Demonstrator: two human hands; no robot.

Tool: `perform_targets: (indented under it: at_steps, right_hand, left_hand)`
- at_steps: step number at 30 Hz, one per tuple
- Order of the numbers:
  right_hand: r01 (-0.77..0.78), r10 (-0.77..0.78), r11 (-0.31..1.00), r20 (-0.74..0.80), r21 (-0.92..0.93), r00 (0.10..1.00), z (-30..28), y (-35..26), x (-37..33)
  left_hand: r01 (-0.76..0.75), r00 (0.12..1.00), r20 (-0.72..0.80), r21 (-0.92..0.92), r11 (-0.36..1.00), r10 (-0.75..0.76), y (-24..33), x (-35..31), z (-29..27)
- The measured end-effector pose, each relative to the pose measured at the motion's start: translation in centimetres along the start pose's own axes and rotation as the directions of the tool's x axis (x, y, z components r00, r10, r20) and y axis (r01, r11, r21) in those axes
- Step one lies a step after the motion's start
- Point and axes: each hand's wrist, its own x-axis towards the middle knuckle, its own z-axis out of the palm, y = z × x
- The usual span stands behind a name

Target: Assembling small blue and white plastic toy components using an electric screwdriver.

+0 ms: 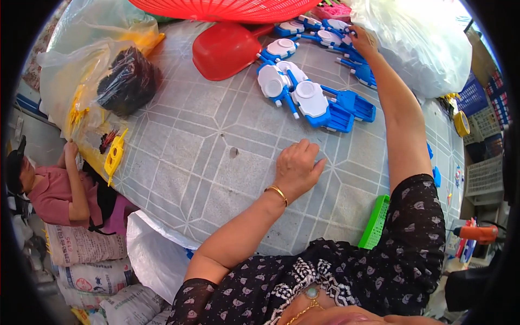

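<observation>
My right arm stretches to the far side of the table, where my right hand (pixel 364 40) has its fingers closed at a blue-and-white plastic part (pixel 337 25); its fingertips are partly hidden. Several similar parts lie around it, with blue bodies, white stems and round white discs. Nearer to me, a white-topped part (pixel 310 99) rests in a cluster with others, beside an all-blue piece (pixel 356 103). My left hand (pixel 295 168), a gold bangle at its wrist, rests on the grey tiled-pattern tabletop (pixel 211 162). Its fingers are curled in, and nothing shows in them.
A red scoop (pixel 225 51) and a red basket (pixel 222 8) sit at the far side. Clear bags (pixel 414 46) bulge at far right; a black bundle (pixel 130 81) and yellow part (pixel 115 157) lie left. A green basket (pixel 375 222) is near me. Another person (pixel 65 189) works at left.
</observation>
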Motion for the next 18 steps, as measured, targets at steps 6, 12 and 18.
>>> perform_targets:
  at_steps: [6,12,18]
  right_hand:
    - [0.211,-0.244,0.966,0.261,0.146,0.934,-5.7,-5.2,-4.4]
    - [-0.012,-0.247,0.932,0.658,0.363,0.711,-15.3,-11.1,-5.6]
    - [0.252,-0.249,0.964,-0.041,0.086,0.968,-5.9,-5.4,-0.2]
  left_hand:
    - [0.020,1.000,-0.004,0.044,0.999,-0.019,-1.0,-0.3,-0.5]
    - [0.066,0.998,-0.004,-0.035,0.997,-0.066,-1.2,-0.6,-0.9]
    - [0.061,0.998,0.012,-0.049,0.997,-0.061,-0.8,-0.5,-0.6]
